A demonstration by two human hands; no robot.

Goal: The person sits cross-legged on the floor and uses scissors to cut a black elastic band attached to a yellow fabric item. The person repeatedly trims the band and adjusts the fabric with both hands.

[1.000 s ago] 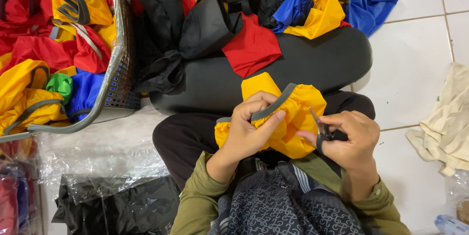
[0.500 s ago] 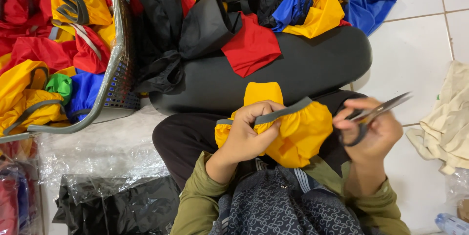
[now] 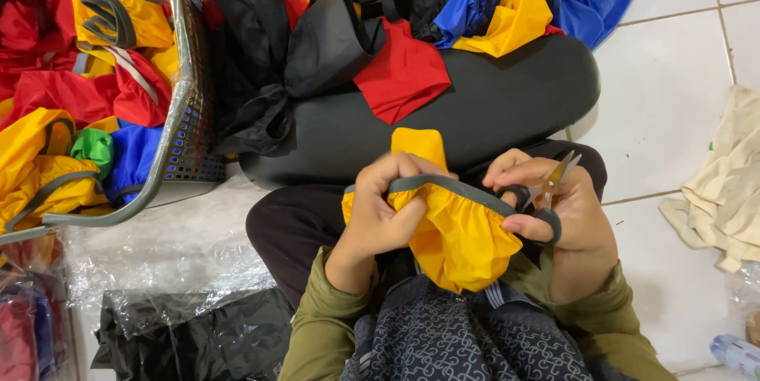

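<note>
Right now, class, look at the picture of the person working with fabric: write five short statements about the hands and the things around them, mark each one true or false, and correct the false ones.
1. The left hand grips a yellow fabric piece by its grey strap. True.
2. The right hand holds a needle. False: it holds small scissors.
3. The basket at the left stands empty. False: red and yellow fabric fills it.
4. A cream cloth lies on the white tiled floor at the right. True.
5. The yellow fabric piece lies flat on the floor. False: both hands hold it above the lap.
</note>
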